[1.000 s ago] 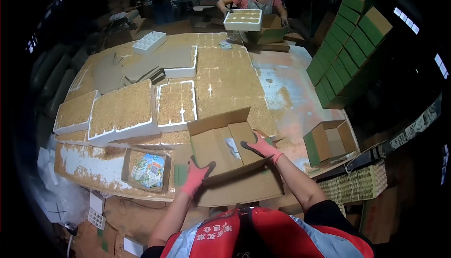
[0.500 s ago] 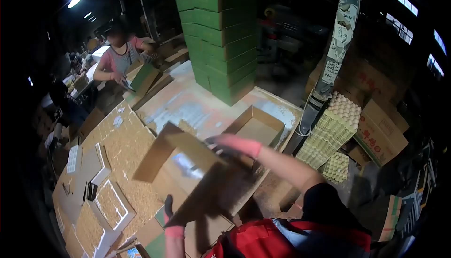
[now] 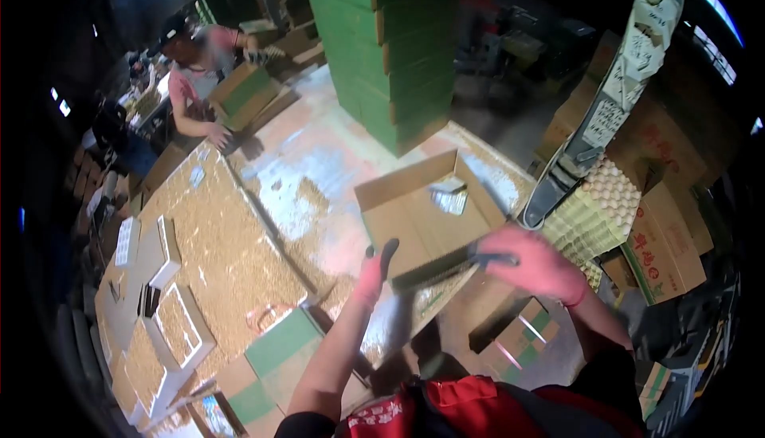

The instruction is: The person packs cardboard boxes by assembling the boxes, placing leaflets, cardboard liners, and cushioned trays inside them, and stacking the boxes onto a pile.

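Note:
An open brown cardboard box [image 3: 430,227] with some green on its outside rests near the table's right corner. Small printed packets [image 3: 450,197] lie inside it, toward the back. My left hand [image 3: 373,274], in a pink glove with dark fingertips, is at the box's near left corner, fingers apart. Beside the near right edge is my right hand [image 3: 538,264], gloved the same way and smeared by motion; its grip is unclear. Flat brown and green cardboard [image 3: 283,350] lies to the left of my left forearm.
Green cartons [image 3: 382,55] stand stacked behind the box. A co-worker [image 3: 195,79] handles another carton [image 3: 243,95] at the far left. Grain-filled white trays [image 3: 179,326] sit left. A post [image 3: 610,103] and egg trays [image 3: 602,199] are at the right.
The view has swung right. The box that my hands held, with a packet inside, is no longer raised between them. Both hands are now around a box with packets at the table's right corner.

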Tool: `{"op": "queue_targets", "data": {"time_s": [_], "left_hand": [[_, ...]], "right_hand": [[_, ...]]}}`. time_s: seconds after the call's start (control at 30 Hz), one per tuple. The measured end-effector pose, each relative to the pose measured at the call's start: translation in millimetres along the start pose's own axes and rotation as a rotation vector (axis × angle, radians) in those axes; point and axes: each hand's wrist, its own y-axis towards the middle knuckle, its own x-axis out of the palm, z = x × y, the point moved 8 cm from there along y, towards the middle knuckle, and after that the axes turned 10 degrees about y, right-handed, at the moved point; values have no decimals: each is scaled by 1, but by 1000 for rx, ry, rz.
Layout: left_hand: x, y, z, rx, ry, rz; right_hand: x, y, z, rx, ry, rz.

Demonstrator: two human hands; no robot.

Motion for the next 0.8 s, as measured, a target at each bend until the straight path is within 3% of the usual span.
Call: {"op": "queue_targets", "data": {"time_s": [0.07, 0.1, 0.13, 0.2, 0.27, 0.33, 0.37, 0.4, 0.43, 0.47, 0.5, 0.53, 0.57, 0.6, 0.67, 0.73, 0.8], "left_hand": [[-3, 5, -6, 15, 53, 61], [-2, 3, -8, -40, 106, 52], [-15, -4, -6, -144, 450, 139], [-41, -44, 21, 314, 922, 504], [-84, -93, 16, 357, 732, 368], [-151, -177, -10, 186, 871, 517], [-199, -232, -33, 182, 852, 605], [-250, -287, -47, 146, 1033, 740], [-297, -352, -52, 52, 1013, 892], [-342, -418, -57, -44, 974, 1037], [-380, -475, -74, -542, 1099, 1128], [-406, -514, -133, -729, 1114, 1261], [-413, -533, -173, -702, 928, 1190], [-418, -539, -199, -652, 749, 1120], [-424, -570, -208, -671, 580, 1193], [-419, -587, -157, -583, 714, 1163], [-411, -606, -81, -595, 804, 1013]], "right_hand": [[-10, 10, -28, -248, -400, 480], [12, 26, -7, -210, -492, 454], [32, 36, 28, -161, -450, 356], [66, 51, 90, -116, -364, 118], [57, 43, 27, -215, -383, 390], [84, 29, -43, -363, -67, 471], [128, 22, -65, -324, -109, 392], [192, 25, -88, -487, -271, 88], [253, 24, -110, -406, -115, -169], [322, 20, -91, -409, -171, -281], [375, 17, -76, -362, -310, -339], [423, 13, -44, -169, -204, -387], [462, 2, -34, -65, -263, -505], [479, -8, -38, -86, -391, -437], [482, -20, -63, -249, -370, -412], [453, -36, -118, -381, -615, -473], [427, -34, -139, -401, -576, -615]]}}
